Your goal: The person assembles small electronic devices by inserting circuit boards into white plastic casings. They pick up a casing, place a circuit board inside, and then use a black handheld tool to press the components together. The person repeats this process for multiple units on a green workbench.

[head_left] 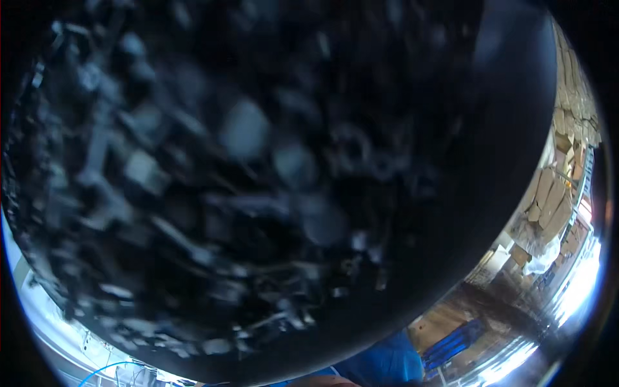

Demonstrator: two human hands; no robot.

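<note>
A mass of small dark pieces [245,129], blurred and very close, fills most of the head view. Some look like thin rods, others like rings or pale blocks; their kind is too smeared to name. Along their right side runs a smooth dark surface [516,122], curved by the lens, perhaps the wall of a container; I cannot tell. Neither my left hand nor my right hand can be made out, and whatever they hold or touch is hidden. Blue cloth [383,361] shows below the dark mass at the lower edge.
Flattened brown cardboard [548,203] is heaped at the right rim, with a clear plastic bag [545,258] beside it. A blue object [454,345] lies on something brown at the lower right. A blue cable [103,369] curves at the lower left near a pale surface.
</note>
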